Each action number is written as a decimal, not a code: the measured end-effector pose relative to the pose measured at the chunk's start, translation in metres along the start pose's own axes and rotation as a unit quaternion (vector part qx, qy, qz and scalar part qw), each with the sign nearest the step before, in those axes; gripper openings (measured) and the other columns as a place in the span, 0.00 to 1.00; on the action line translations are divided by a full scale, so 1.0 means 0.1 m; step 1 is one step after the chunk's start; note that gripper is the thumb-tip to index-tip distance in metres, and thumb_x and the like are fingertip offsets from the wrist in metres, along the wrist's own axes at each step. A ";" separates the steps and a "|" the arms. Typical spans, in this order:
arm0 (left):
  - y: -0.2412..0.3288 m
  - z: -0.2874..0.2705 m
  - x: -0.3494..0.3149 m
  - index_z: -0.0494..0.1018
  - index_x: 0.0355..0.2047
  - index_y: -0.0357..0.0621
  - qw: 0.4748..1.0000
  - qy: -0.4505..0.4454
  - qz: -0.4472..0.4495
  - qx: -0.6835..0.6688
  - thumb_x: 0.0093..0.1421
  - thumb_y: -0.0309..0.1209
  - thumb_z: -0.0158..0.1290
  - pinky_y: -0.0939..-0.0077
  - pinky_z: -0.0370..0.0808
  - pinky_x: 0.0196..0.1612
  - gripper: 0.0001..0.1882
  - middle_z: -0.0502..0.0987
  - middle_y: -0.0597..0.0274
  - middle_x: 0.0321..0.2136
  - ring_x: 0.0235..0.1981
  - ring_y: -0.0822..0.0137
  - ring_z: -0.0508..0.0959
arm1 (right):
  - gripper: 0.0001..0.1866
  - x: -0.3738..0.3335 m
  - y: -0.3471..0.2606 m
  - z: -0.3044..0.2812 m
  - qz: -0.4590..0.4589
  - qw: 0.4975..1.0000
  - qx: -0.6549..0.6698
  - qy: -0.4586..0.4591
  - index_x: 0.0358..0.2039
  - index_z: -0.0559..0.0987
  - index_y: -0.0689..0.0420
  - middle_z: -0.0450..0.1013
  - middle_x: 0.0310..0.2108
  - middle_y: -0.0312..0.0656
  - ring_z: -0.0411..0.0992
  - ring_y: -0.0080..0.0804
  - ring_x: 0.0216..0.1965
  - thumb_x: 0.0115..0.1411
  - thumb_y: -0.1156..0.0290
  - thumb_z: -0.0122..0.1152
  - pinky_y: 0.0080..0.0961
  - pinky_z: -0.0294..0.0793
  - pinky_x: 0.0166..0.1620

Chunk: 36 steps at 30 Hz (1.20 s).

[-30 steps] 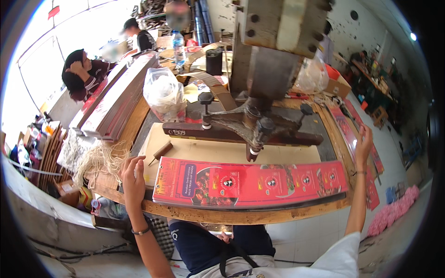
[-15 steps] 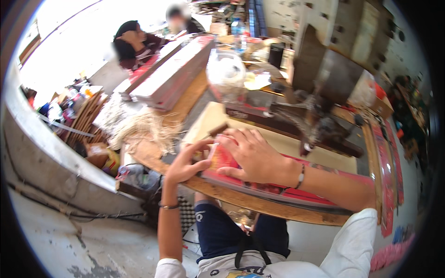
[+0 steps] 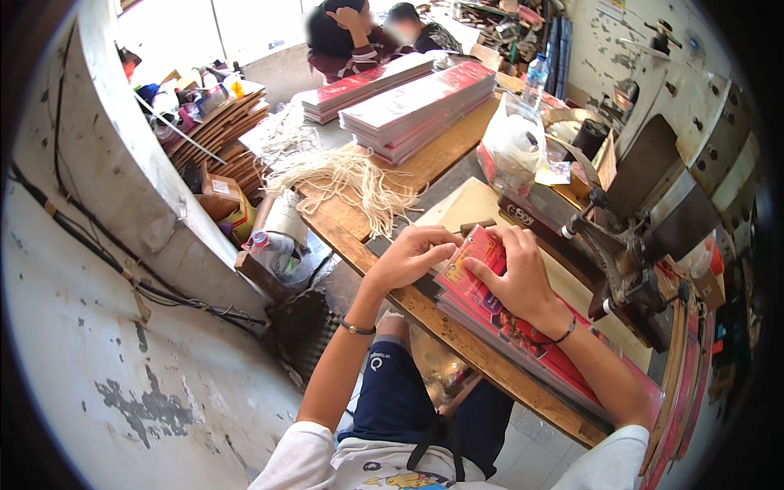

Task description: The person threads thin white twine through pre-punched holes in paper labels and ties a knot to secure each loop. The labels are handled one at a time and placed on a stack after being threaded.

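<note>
A stack of long red printed card sheets [image 3: 523,339] lies along the near edge of a wooden workbench [image 3: 457,339]. My left hand [image 3: 412,257] pinches the stack's left end with fingertips at its corner. My right hand [image 3: 514,273] lies flat on top of the same end, fingers curled over the edge. A dark metal press machine [image 3: 653,220] stands just behind the stack, to the right of my hands.
A bundle of pale cords [image 3: 351,180] lies on the bench at left. Two piles of flat red and white sheets [image 3: 416,102] sit farther back. A clear plastic bag [image 3: 514,143] stands mid-bench. Two people [image 3: 367,28] sit at the far end. Cardboard stacks [image 3: 216,131] lean at left.
The view has swung left. My hands, spread at both ends of the stack a second ago, have both come together on its left end.
</note>
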<state>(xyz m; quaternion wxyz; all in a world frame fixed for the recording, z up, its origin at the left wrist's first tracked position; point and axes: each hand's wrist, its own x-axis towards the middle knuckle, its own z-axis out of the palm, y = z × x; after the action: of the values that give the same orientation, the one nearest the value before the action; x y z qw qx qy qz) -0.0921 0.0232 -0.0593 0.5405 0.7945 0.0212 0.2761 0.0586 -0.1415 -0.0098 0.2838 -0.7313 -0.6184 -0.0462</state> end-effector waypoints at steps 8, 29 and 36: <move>-0.17 0.01 -0.03 0.76 0.28 0.35 0.955 0.271 -0.060 0.102 0.64 0.33 0.52 0.81 0.61 0.24 0.12 0.68 0.71 0.18 0.21 0.80 0.64 | 0.19 1.08 -0.18 -0.17 -0.078 0.995 0.004 -0.054 0.41 0.78 0.59 0.76 0.38 0.50 0.73 0.48 0.45 0.60 0.55 0.60 0.41 0.72 0.50; -0.06 0.15 0.13 0.63 0.60 0.42 0.856 0.327 -0.018 0.401 0.63 0.29 0.51 0.56 0.64 0.51 0.25 0.72 0.51 0.45 0.45 0.50 0.70 | 0.15 1.42 -0.13 0.22 -0.083 0.989 0.009 -0.120 0.38 0.81 0.60 0.77 0.39 0.53 0.76 0.49 0.44 0.62 0.61 0.58 0.41 0.76 0.46; -0.27 0.07 0.08 0.74 0.48 0.39 0.850 0.334 -0.045 0.405 0.66 0.33 0.47 0.58 0.64 0.51 0.14 0.76 0.52 0.41 0.44 0.51 0.72 | 0.11 1.49 -0.25 -0.81 -0.066 0.948 0.310 0.017 0.35 0.80 0.58 0.78 0.34 0.40 0.76 0.23 0.38 0.65 0.64 0.54 0.27 0.78 0.40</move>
<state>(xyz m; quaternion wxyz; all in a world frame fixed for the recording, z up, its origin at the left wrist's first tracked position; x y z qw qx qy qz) -0.0748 0.0311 -0.0810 0.1431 0.8008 0.3458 0.4676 0.0927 -0.0466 0.1291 0.5033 -0.5643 -0.6440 0.1166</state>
